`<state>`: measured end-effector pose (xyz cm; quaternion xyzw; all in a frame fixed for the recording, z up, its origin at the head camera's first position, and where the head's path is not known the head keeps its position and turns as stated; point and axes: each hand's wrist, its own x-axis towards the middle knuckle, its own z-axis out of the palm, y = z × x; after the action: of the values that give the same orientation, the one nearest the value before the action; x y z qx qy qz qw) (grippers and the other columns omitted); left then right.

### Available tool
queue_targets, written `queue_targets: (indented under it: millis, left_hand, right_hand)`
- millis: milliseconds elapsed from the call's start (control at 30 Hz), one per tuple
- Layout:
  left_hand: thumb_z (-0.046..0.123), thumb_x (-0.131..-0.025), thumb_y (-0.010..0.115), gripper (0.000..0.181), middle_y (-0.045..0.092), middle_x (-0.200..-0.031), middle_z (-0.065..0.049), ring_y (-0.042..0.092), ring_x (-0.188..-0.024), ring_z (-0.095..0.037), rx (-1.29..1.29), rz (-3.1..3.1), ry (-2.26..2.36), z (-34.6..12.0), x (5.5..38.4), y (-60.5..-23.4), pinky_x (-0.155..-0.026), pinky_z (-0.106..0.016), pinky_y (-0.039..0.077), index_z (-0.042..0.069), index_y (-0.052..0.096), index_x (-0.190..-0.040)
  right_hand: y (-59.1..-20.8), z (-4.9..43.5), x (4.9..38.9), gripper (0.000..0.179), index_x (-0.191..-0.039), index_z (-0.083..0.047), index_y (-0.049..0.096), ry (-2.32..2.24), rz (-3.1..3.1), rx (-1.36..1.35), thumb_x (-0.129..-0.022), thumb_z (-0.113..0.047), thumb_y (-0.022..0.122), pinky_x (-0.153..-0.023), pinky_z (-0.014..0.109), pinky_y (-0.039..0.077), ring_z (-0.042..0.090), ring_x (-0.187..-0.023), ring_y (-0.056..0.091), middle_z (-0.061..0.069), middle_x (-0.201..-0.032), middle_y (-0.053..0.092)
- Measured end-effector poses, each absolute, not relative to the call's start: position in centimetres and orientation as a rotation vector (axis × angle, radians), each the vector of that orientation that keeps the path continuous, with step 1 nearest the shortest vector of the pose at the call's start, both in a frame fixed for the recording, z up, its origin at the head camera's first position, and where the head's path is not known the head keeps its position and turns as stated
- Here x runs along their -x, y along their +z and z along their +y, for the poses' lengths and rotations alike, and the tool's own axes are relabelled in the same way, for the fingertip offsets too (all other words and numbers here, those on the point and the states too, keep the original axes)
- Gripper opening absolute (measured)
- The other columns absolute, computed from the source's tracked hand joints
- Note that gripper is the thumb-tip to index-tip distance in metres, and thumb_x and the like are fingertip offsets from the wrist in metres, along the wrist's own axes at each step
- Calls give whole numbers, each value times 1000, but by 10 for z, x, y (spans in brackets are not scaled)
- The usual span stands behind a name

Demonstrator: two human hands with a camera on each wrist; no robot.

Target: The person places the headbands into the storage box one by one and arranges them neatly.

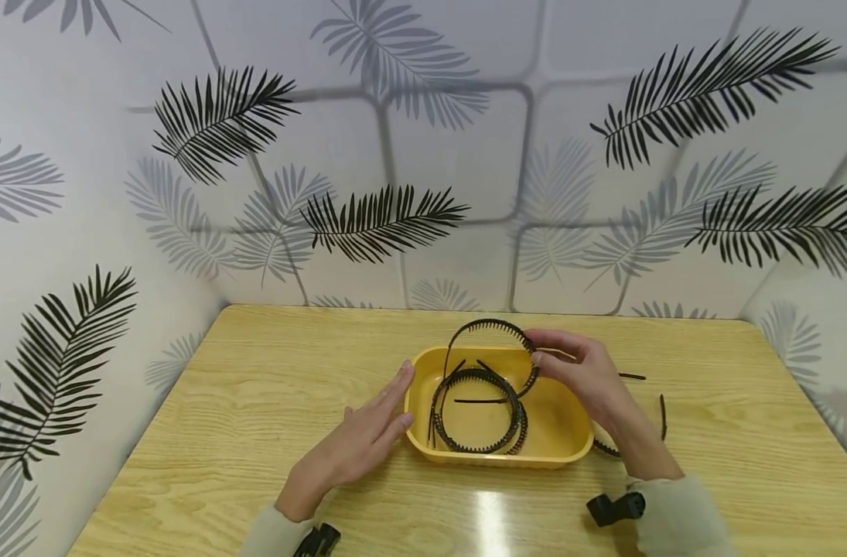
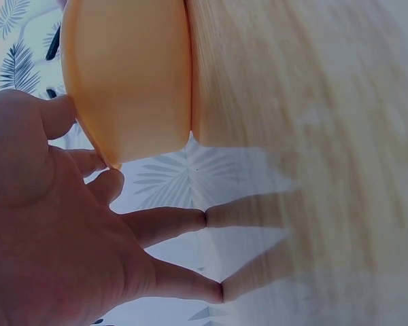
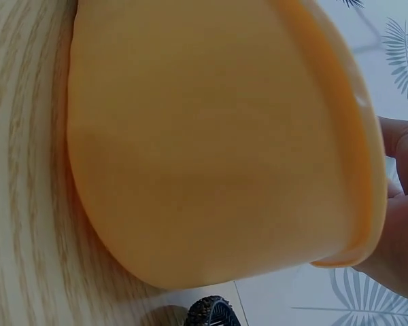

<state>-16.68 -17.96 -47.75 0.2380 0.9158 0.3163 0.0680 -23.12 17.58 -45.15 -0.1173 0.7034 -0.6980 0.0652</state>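
A yellow plastic bin (image 1: 555,463) stands on the table in the head view. My right hand (image 1: 593,379) pinches a black toothed headband (image 1: 491,321) by its right side, holding it raised over the bin. Beneath it several more black toothed headbands (image 1: 476,449) lie overlapping in the bin's left half. My left hand (image 1: 360,447) rests at the bin's left end with its fingers spread. In the left wrist view its thumb side touches the bin's rim, while two straight fingers reach down to the tabletop. The bin's wall covers most of the right wrist view and hides the right fingertips.
Right of the bin, another headband (image 1: 664,418) lies on the wooden table (image 1: 270,371), partly behind my right forearm. A dark band end (image 1: 632,377) shows beyond that forearm. A wall (image 1: 458,178) with a leaf pattern rises behind the table's far edge.
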Motion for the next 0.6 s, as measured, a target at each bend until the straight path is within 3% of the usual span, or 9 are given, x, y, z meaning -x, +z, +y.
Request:
queue_targets:
  millis: [333,600]
  left_hand:
    - [38,-113,37,65,-1,-171,11,16,-154,-25,-697,2744,962,-179,167,-477,-99,-89,9,27,3,-167]
    - [39,-113,37,65,0,-172,8,17,-154,-26,-713,2755,945,-180,167,-476,-99,-89,10,28,1,-167]
  right_hand:
    - [-453,165,229,44,-137,10,60,-2048,2160,353,-97,-4,70,-89,31,58,15,-106,69,23,-129,66]
    - [-459,160,230,41,-136,7,62,-2004,2170,380,-97,-4,70,-88,32,58,24,-108,69,28,-131,64]
